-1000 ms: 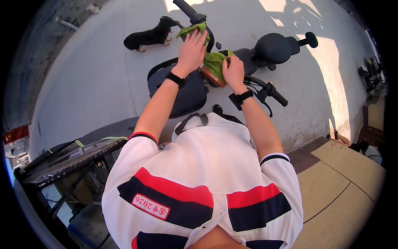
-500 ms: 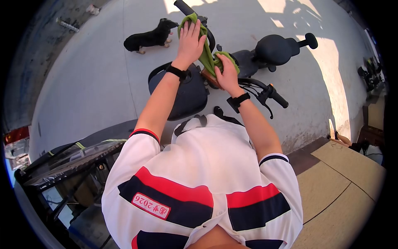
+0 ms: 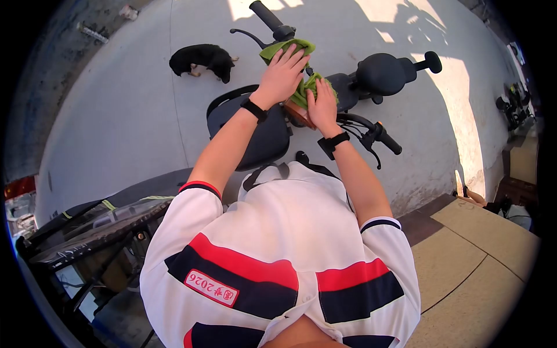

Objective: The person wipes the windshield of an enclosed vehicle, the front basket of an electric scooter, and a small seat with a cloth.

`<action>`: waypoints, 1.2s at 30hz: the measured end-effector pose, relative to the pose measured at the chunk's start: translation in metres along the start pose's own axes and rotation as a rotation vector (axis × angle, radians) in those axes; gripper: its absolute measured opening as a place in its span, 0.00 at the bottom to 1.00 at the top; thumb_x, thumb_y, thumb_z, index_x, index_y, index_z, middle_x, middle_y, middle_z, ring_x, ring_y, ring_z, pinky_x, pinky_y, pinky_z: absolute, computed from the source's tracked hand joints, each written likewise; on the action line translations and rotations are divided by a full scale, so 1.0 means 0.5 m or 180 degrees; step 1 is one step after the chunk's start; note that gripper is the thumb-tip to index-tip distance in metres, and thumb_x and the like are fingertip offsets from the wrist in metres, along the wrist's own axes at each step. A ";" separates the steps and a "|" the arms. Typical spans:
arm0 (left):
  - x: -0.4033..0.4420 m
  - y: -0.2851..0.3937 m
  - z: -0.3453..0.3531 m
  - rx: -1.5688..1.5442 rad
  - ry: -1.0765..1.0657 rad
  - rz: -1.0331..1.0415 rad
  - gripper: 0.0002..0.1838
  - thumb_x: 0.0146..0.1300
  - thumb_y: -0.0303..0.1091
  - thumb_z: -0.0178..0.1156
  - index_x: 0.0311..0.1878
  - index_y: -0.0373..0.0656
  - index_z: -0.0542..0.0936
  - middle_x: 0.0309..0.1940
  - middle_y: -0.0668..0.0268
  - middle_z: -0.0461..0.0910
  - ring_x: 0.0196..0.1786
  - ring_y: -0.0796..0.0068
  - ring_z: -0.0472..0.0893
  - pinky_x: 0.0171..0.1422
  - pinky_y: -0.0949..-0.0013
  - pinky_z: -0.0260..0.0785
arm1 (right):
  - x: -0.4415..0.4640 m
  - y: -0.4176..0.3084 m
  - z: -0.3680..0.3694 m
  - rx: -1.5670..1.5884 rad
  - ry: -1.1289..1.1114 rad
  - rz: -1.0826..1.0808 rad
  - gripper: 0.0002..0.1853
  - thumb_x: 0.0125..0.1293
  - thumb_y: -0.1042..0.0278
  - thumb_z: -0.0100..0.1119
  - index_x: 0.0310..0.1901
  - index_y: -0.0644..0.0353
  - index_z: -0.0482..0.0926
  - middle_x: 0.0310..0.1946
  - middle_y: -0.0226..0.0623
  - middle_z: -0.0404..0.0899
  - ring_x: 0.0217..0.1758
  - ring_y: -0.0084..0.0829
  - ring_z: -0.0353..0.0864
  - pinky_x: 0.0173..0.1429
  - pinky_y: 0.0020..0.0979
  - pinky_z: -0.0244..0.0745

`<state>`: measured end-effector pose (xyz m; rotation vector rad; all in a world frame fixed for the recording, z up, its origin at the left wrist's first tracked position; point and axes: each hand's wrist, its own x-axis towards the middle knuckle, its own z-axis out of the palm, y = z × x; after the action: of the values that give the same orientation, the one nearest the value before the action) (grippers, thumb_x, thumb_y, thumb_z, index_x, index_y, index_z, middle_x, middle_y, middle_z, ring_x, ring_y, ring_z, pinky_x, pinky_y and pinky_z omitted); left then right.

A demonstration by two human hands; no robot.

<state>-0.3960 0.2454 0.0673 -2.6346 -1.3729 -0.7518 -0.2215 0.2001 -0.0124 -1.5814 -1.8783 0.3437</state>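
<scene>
A green cloth (image 3: 303, 91) is draped over the middle of the handlebar of a dark two-wheeler (image 3: 383, 74). My left hand (image 3: 282, 75) lies on the cloth's upper part with its fingers spread, near the stem of the far grip (image 3: 266, 16). Lower and to the right, my right hand (image 3: 323, 106) rests on the bunched lower part, its fingers stretched along the cloth. Beside it shows a reddish-brown part (image 3: 299, 114). A dark basket or box (image 3: 249, 130) sits in front, partly behind my left forearm. The near grip (image 3: 389, 142) points to the right.
A black dog (image 3: 203, 60) stands on the concrete floor (image 3: 127, 116), head lowered. At the lower left is a dark metal frame (image 3: 98, 238) with a cover. Beige panels (image 3: 464, 261) lie at the lower right. Other parked vehicles (image 3: 513, 107) show at the far right.
My left hand has moved right with the upper part of the cloth, uncovering a brake lever. My right hand has shifted slightly right. The dog has turned and lowered its head.
</scene>
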 end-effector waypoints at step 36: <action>-0.434 0.008 -0.042 -0.0959 0.0791 -0.3167 0.10 0.65 0.31 0.64 0.48 0.42 0.79 0.39 0.55 0.79 0.43 0.50 0.81 0.48 0.56 0.74 | -0.086 -0.196 0.042 0.1085 -0.0518 -0.1210 0.16 0.60 0.79 0.59 0.50 0.57 0.79 0.40 0.39 0.76 0.45 0.43 0.77 0.50 0.41 0.71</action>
<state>-0.5052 0.0741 -0.0126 -1.7578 -2.6279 -1.3799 -0.3081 0.1403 0.0154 -0.9738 -2.0617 0.5982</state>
